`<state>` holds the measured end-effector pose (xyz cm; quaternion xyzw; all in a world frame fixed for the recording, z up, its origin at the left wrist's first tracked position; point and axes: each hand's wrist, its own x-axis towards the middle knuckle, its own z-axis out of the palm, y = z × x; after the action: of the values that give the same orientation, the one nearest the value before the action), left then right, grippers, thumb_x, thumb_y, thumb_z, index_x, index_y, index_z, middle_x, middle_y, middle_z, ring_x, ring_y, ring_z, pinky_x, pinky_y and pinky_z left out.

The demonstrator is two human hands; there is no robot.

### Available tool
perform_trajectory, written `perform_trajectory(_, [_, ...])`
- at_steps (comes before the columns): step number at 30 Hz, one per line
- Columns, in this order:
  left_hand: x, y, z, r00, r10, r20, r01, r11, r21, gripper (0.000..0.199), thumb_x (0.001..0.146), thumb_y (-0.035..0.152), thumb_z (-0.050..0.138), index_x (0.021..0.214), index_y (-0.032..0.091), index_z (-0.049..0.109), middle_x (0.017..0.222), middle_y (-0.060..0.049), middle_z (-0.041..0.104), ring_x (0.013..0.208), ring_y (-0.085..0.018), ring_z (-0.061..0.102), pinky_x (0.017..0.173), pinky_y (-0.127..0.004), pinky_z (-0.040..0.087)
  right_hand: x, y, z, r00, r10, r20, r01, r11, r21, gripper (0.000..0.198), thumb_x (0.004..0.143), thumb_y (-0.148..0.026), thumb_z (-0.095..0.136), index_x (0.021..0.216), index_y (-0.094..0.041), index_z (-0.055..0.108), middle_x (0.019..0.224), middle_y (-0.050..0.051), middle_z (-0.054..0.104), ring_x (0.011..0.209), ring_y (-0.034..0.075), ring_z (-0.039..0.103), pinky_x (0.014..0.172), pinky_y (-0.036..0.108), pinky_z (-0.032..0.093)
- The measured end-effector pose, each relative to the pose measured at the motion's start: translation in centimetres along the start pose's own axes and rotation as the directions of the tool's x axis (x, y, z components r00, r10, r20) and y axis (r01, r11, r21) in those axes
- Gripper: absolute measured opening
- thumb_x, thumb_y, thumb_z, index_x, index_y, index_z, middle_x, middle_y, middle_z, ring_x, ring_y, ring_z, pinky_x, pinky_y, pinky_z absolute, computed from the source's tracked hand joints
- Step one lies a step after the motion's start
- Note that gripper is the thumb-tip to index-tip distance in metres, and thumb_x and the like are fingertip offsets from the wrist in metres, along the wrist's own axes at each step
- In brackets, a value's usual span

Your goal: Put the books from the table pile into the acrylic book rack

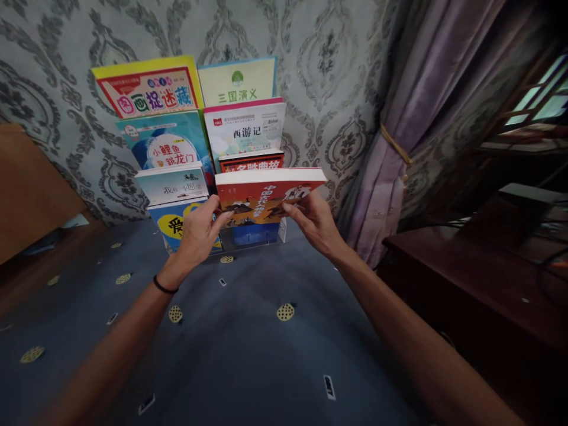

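Note:
An orange-red book [248,198] with Chinese characters on its cover is held sideways in front of a tiered clear rack [283,232]. My left hand [198,229] grips its left end, thumb on the cover. Around its right end my right hand [316,222] is closed, thumb on the cover too. Behind it show the top of a dark red book [252,164], a white book [246,131] and a pale yellow book [237,83]. Just behind my left hand stands a blue and yellow book [168,222]. The held book hides part of the rack's lower right tier.
More books fill the rack's left column, among them a blue fish book [164,142]. A patterned blue cloth [248,343] lies beneath. To the right are a tied purple curtain [386,154] and a dark red table [479,266]; a wooden cabinet [35,189] stands left.

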<state>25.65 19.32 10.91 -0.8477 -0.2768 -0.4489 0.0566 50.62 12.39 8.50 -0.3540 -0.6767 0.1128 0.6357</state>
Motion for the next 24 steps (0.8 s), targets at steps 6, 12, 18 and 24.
perform_trajectory(6, [-0.5,0.0,0.7,0.996,-0.057,0.068,0.059,0.998,-0.027,0.032,0.102,0.046,0.044,0.108,0.020,0.061,0.085,-0.004,0.069,0.076,-0.021,0.063,0.068,-0.030,0.044,-0.5,0.6,-0.3,0.997,0.078,0.013,-0.078,0.996,-0.047,0.046,0.091,-0.057,0.062,0.129,-0.031,0.055,0.125,0.006,0.067,0.112,0.028,0.065,0.090,0.048,0.062])
perform_trajectory(12, [-0.9,-0.3,1.5,0.994,-0.074,0.078,0.079,0.994,-0.076,0.030,0.102,0.044,0.045,0.110,0.019,0.060,0.086,-0.003,0.068,0.078,-0.019,0.064,0.070,-0.028,0.047,-0.9,0.9,-0.4,0.996,0.095,-0.004,-0.095,0.994,-0.061,0.049,0.091,-0.056,0.063,0.130,-0.029,0.053,0.123,0.007,0.067,0.107,0.028,0.067,0.087,0.047,0.062])
perform_trajectory(18, [-1.5,-0.6,1.9,0.992,-0.096,0.084,0.102,0.992,-0.074,0.026,0.101,0.040,0.049,0.106,0.019,0.062,0.083,-0.002,0.068,0.074,-0.018,0.063,0.067,-0.028,0.045,-1.5,2.2,-0.2,0.995,0.096,0.024,-0.094,0.994,-0.060,0.044,0.093,-0.051,0.062,0.129,-0.029,0.054,0.128,0.007,0.065,0.113,0.026,0.065,0.095,0.048,0.059])
perform_trajectory(24, [-2.5,-1.4,2.4,0.985,-0.128,0.116,0.144,0.980,-0.137,0.021,0.100,0.036,0.051,0.107,0.020,0.062,0.089,-0.002,0.070,0.079,-0.018,0.064,0.070,-0.028,0.046,-1.9,2.6,0.5,0.990,0.127,0.055,-0.123,0.989,-0.076,0.045,0.093,-0.052,0.061,0.130,-0.029,0.053,0.125,0.007,0.067,0.110,0.026,0.065,0.091,0.048,0.061])
